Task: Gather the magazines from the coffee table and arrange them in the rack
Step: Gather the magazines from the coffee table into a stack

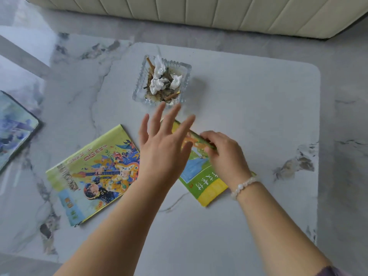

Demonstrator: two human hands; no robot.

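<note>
A: Which hand's nearer the green-and-yellow magazine (201, 176)?

B: I'm seeing the right hand (225, 154) pinching its far edge on the bench (258, 96) already; the left hand (161, 148) is hovering spread above (spine running away rightward-to-near).

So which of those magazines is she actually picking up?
The yellow-and-green magazine on the right: her right hand grips its far edge. The guitar-cover magazine lies flat and untouched; the left hand hovers open.
</note>
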